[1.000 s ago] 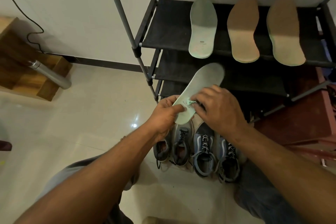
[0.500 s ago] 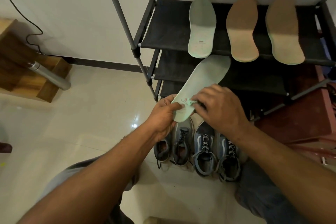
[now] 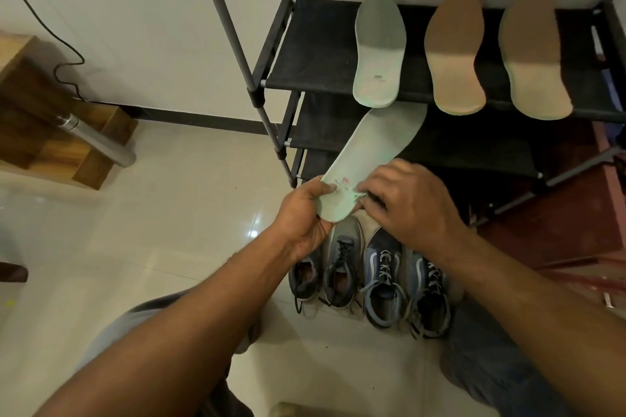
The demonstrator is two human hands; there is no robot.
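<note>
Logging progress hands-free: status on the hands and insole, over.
Left hand grips the pale green insole at its heel; right hand pinches the heel edge. Insole held over the shoes, toe toward the rack. Nothing blocking.

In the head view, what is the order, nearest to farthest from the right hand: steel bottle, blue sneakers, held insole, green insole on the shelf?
1. The held insole, pinched by the right hand.
2. The blue sneakers, just below that hand.
3. The green insole on the shelf, higher up and behind.
4. The steel bottle, far off to the left.
</note>
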